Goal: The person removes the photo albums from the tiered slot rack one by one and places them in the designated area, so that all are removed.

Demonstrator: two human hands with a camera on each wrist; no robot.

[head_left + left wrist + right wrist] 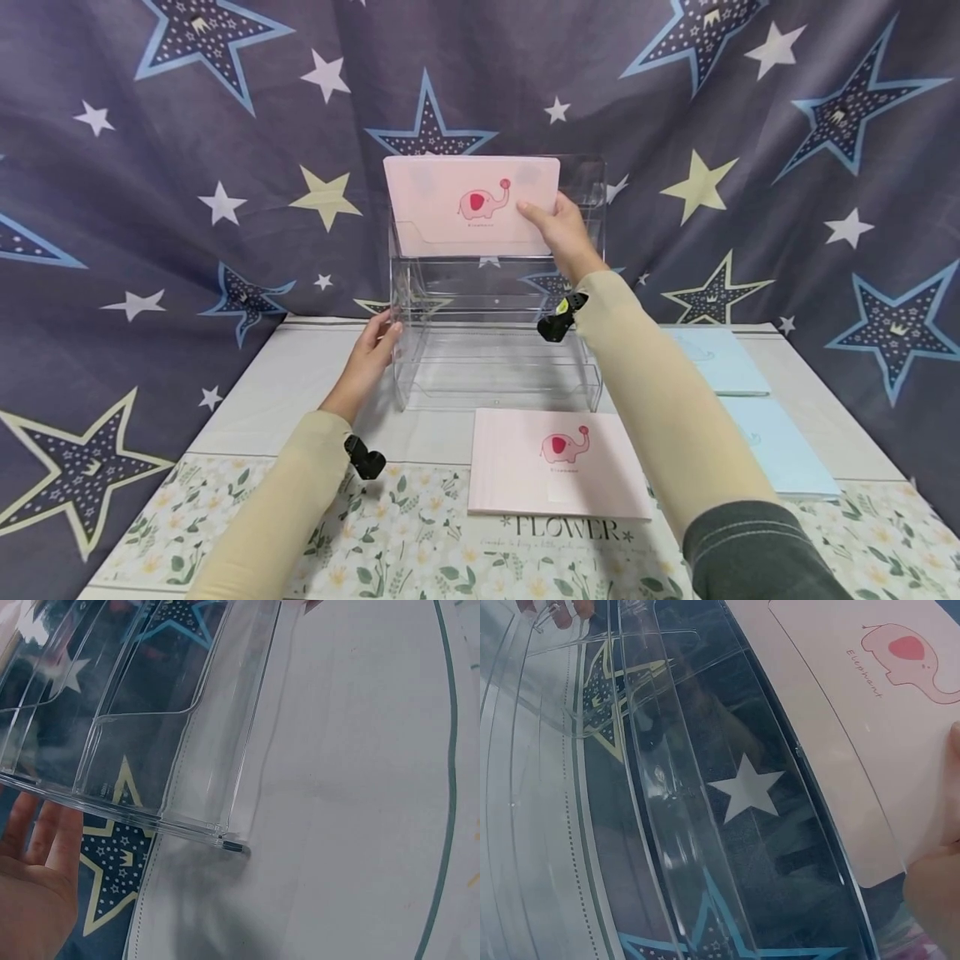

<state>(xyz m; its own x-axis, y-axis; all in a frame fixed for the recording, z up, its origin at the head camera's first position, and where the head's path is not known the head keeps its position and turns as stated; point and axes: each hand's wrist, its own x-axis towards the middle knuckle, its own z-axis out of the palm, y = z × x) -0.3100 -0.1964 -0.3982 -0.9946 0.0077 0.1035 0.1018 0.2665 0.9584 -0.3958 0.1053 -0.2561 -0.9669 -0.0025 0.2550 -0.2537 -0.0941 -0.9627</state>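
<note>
The right hand (558,229) holds a pink notebook (472,204) by its right edge, with the thumb on the front cover beside a small red elephant picture. The notebook stands upright in the top tier of a clear acrylic rack (495,333), and its lower part is behind the transparent front lip of this tier. In the right wrist view the same pink cover (870,697) lies against the clear wall of the rack (667,810), and only a part of the hand (937,900) is visible at the lower right corner.

The left hand (371,354) rests on the left side of the rack, near its lower tiers. Its fingers are almost straight and lie flat on the clear wall; they do not curl around anything. The left wrist view shows the palm and fingers (41,855) just under the edge of the rack (150,750).

The rack stands on a white table (300,383), in front of a dark curtain with stars (150,167). A second pink notebook (555,462) lies flat on the table just in front of the rack. Two light blue notebooks (750,400) lie at the right, behind the right forearm.
</note>
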